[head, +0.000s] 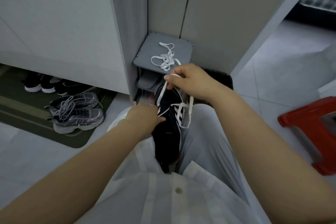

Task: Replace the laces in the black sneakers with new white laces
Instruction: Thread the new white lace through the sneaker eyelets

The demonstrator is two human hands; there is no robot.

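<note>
A black sneaker (pixel 168 133) with white side stripes lies between my knees, toe pointing away from me. A white lace (pixel 181 109) runs through its eyelets and hangs in loops on its right side. My right hand (pixel 189 80) pinches one strand of that lace above the shoe and holds it up. My left hand (pixel 145 118) rests on the shoe's left side, fingers at the lace where it crosses the eyelets. A second white lace (pixel 165 58) lies bunched on top of a small grey shoe rack (pixel 145 51) just beyond.
Grey running shoes (pixel 76 113) sit on a dark mat (pixel 27 113) at the left, with black shoes (pixel 45 83) under a white cabinet behind. A red plastic stool (pixel 309 125) stands at the right. A dark bin (pixel 220 78) sits behind my right hand. Pale tiled floor surrounds me.
</note>
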